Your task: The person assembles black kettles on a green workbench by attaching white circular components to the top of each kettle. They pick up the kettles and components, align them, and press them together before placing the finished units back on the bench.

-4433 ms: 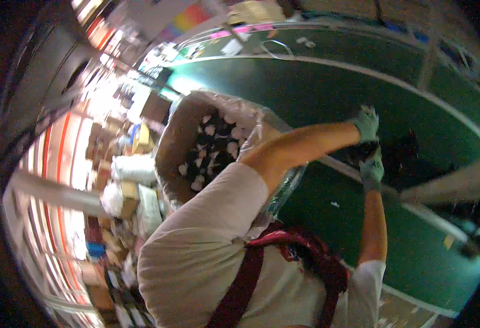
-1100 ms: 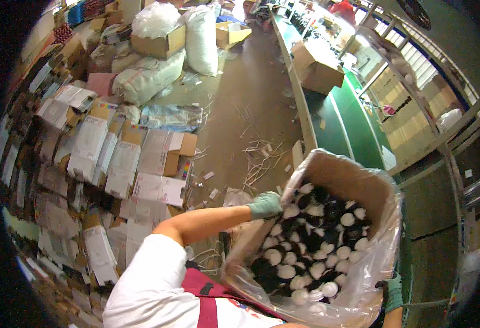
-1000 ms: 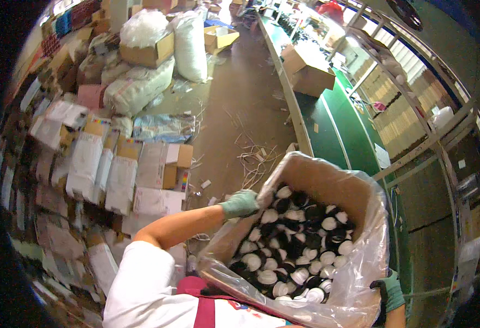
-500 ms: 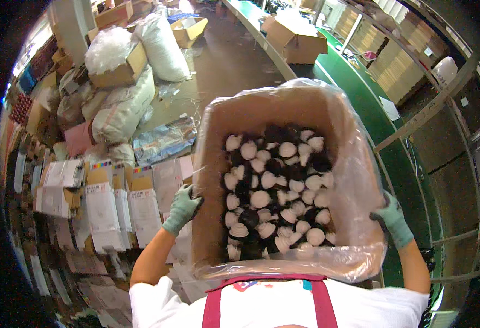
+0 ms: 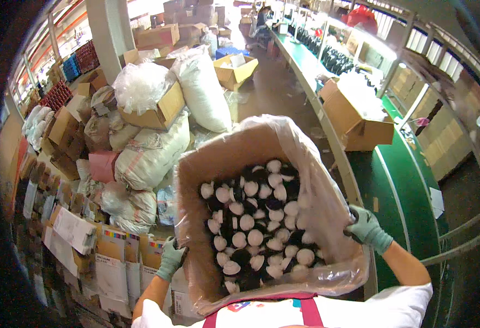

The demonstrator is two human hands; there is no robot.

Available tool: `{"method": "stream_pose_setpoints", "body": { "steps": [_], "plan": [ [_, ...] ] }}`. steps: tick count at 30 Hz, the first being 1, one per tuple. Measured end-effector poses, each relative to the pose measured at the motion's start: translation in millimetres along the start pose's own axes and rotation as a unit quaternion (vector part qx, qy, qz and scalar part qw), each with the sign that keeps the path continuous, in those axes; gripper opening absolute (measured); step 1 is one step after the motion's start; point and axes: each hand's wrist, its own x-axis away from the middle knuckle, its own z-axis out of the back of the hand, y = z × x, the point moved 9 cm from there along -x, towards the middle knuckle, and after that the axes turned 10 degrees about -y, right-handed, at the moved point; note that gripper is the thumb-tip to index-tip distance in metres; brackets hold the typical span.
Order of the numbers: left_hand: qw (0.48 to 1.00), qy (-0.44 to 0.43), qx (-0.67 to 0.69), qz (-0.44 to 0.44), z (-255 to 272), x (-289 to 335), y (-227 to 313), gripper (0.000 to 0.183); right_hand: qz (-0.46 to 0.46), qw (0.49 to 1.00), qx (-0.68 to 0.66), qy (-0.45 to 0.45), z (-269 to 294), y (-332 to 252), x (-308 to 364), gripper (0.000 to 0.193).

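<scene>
A large open cardboard box (image 5: pixel 223 156) is held in front of my body, its near edge close to my white shirt and dark red apron straps. Clear plastic lining (image 5: pixel 333 240) folds over its right and near rims. Inside lie many small rounded pieces (image 5: pixel 255 236) with ribbed white caps and black parts, heaped loosely. My left hand (image 5: pixel 170 258), in a grey-green glove with dark fingertips, grips the left side wall. On the opposite side, my right hand (image 5: pixel 369 228), gloved alike, closes on the lined right edge. The fingers' far sides are partly hidden.
Stuffed white sacks (image 5: pixel 204 90) and a carton of clear plastic bags (image 5: pixel 166 106) are piled at left. Flat printed cartons (image 5: pixel 113 268) stand below them. A green conveyor (image 5: pixel 393 186) runs along the right, carrying an open carton (image 5: pixel 355 117). Someone (image 5: pixel 263 23) sits far back.
The view has tipped up and shows more of the far room. The box has turned slightly and sits further left and lower in the picture, both hands still on its sides.
</scene>
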Motion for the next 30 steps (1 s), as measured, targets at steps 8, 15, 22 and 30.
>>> {"method": "stream_pose_setpoints", "body": {
  "steps": [8, 15, 22, 30],
  "plan": [
    [0.98, 0.098, 0.165, 0.045, 58, -188, 93, 0.035, 0.199, 0.973, 0.076, 0.086, 110, -83, -268, 0.037],
    [0.986, 0.155, -0.065, 0.022, 81, -485, 160, 0.045, 0.225, 0.966, 0.055, 0.117, 216, -101, -516, 0.026],
    [0.994, 0.027, 0.105, -0.014, 54, -797, 233, 0.041, 0.146, 0.975, 0.023, 0.164, 311, -23, -747, 0.028],
    [0.995, 0.066, 0.08, -0.006, 42, -1097, 320, 0.04, 0.195, 0.965, 0.03, 0.173, 471, -38, -1026, 0.028]
  ]
}}
